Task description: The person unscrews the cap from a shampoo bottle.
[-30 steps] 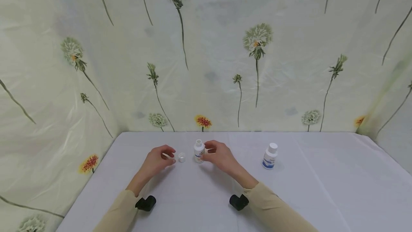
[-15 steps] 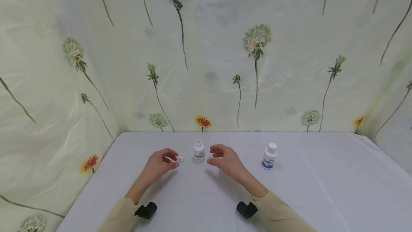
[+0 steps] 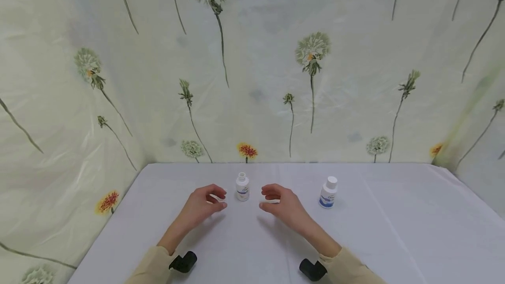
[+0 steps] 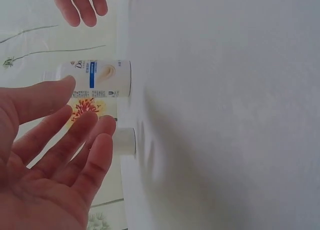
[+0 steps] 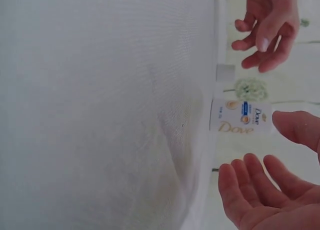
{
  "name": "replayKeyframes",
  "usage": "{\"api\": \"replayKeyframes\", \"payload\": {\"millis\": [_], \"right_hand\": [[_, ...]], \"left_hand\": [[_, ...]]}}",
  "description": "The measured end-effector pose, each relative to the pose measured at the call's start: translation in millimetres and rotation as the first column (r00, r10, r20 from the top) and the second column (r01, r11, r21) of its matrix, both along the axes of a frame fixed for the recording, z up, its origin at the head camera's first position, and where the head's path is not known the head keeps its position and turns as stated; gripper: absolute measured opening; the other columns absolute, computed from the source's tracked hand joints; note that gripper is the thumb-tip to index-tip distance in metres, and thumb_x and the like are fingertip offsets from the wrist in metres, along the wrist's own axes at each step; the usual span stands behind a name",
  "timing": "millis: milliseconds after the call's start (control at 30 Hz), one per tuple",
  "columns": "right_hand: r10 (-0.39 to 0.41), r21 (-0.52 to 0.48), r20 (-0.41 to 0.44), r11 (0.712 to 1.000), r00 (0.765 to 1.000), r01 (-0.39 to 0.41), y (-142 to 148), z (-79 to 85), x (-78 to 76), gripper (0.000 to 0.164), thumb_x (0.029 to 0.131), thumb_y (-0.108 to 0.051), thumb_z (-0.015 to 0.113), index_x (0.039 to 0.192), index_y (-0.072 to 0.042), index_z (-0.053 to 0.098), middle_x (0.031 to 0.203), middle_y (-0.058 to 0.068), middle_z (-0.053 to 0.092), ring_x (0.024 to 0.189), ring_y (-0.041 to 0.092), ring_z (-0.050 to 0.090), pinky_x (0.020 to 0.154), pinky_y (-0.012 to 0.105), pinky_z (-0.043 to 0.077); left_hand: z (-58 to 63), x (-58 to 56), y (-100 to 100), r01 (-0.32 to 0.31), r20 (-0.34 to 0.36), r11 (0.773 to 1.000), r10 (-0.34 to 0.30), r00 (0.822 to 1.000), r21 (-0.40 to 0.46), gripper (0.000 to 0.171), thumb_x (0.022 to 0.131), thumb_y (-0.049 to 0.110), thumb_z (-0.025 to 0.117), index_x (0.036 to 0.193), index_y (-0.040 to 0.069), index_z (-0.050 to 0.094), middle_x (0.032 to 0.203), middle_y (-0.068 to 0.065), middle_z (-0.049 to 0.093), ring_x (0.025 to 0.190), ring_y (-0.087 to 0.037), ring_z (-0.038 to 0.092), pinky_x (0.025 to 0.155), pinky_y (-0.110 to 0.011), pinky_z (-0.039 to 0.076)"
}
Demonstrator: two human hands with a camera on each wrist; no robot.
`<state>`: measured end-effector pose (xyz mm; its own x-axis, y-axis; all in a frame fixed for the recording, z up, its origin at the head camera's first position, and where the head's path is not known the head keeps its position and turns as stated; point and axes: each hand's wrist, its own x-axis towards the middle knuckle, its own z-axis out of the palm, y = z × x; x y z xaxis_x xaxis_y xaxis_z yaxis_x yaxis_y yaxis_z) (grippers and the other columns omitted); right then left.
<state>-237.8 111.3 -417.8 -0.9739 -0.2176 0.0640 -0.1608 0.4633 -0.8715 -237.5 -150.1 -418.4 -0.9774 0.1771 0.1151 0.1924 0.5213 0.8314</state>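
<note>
A small white Dove bottle (image 3: 242,188) stands upright and uncapped at the back middle of the table, its bare neck showing. Its white cap (image 4: 126,141) sits on the cloth just left of it; my left hand hides most of the cap in the head view. That left hand (image 3: 205,203) is raised in front of the cap, fingers loosely bent and holding nothing. Right of the bottle hovers my right hand (image 3: 286,207), also bare, thumb and fingers spread apart. In the right wrist view, the bottle's Dove label (image 5: 240,117) is visible between the hands.
A second white bottle (image 3: 328,193) with a blue band and its cap on stands upright to the right. White cloth covers the table (image 3: 394,231). Behind it hangs a flower-printed curtain (image 3: 252,56). Black wrist cameras (image 3: 183,262) sit near both sleeves.
My right hand has let go of the uncapped bottle and drawn back to the right. My left hand has moved right, now covering the cap in the head view. The bottles stay put.
</note>
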Motion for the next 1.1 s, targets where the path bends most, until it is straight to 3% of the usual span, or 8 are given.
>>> {"api": "replayKeyframes", "payload": {"millis": [1100], "right_hand": [[-0.092, -0.078, 0.015, 0.993, 0.996, 0.093, 36.2, 5.6, 36.0, 0.041, 0.086, -0.011, 0.076, 0.124, -0.005, 0.063, 0.117, 0.006, 0.065, 0.109, 0.023, 0.062, 0.090, 0.040, 0.052]], "left_hand": [[1.7, 2.7, 49.5, 0.184, -0.045, 0.983, -0.183, 0.982, 0.013, 0.024, 0.088, 0.010, 0.074, 0.110, 0.005, 0.066, 0.100, -0.009, 0.068, 0.085, -0.021, 0.061, 0.062, -0.030, 0.053]]}}
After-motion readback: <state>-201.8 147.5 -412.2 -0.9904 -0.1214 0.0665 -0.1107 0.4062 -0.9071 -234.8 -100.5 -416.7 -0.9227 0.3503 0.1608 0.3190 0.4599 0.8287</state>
